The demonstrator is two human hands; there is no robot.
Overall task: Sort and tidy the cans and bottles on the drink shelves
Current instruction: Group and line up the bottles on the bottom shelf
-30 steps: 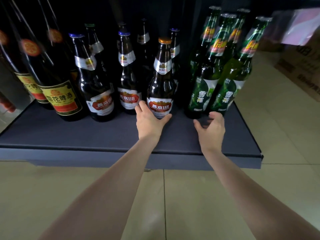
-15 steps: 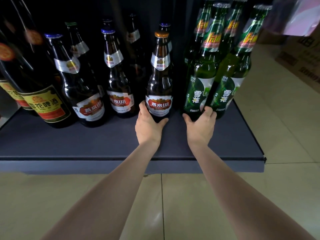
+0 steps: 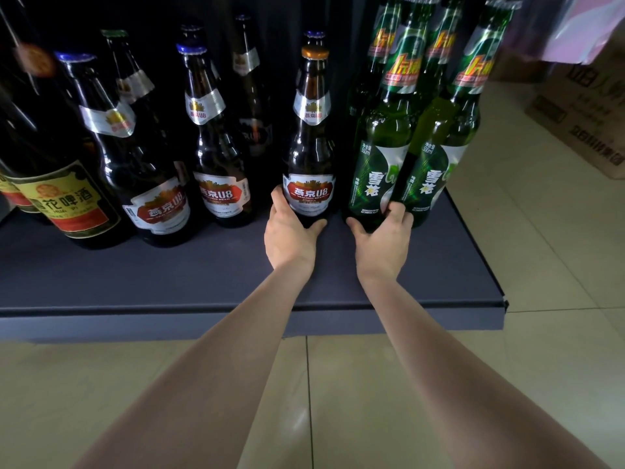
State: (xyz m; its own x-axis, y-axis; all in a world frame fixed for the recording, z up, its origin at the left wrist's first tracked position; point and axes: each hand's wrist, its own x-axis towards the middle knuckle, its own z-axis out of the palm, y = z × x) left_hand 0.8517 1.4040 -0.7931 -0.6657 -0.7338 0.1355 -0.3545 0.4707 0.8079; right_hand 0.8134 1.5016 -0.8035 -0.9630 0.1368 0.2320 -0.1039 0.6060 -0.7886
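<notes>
On the shelf (image 3: 203, 269), brown bottle (image 3: 309, 170) in left hand (image 3: 287, 236) (green bottles (image 3: 382, 157) crowding beside)

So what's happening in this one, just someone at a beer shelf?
Yes. A person is straightening beer bottles on a dark shelf. The left hand grips the base of a brown bottle with an orange cap. The right hand grips the base of the nearer green bottle, which stands close beside a second front green bottle. Both held bottles stand upright on the shelf. More brown bottles stand to the left.
</notes>
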